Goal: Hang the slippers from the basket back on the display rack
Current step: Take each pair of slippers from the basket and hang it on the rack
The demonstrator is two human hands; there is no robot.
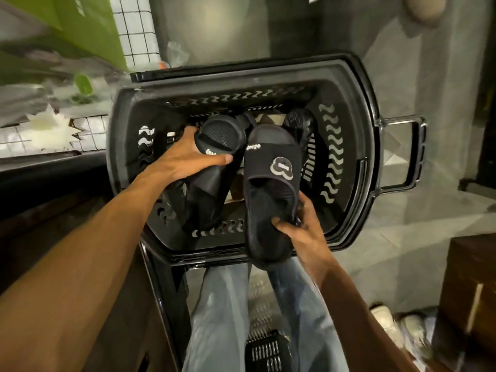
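The bare left forearm [88, 259] leads to the left hand [185, 159], which grasps the rounded toe of a ribbed black slipper [220, 138] lying inside the black slotted basket [361, 108]. The right hand [303, 232] clasps the heel of a badged black slipper [271, 189]. Its wide strap carries a grey oval emblem and white lettering, and its heel juts over the basket's near rim.
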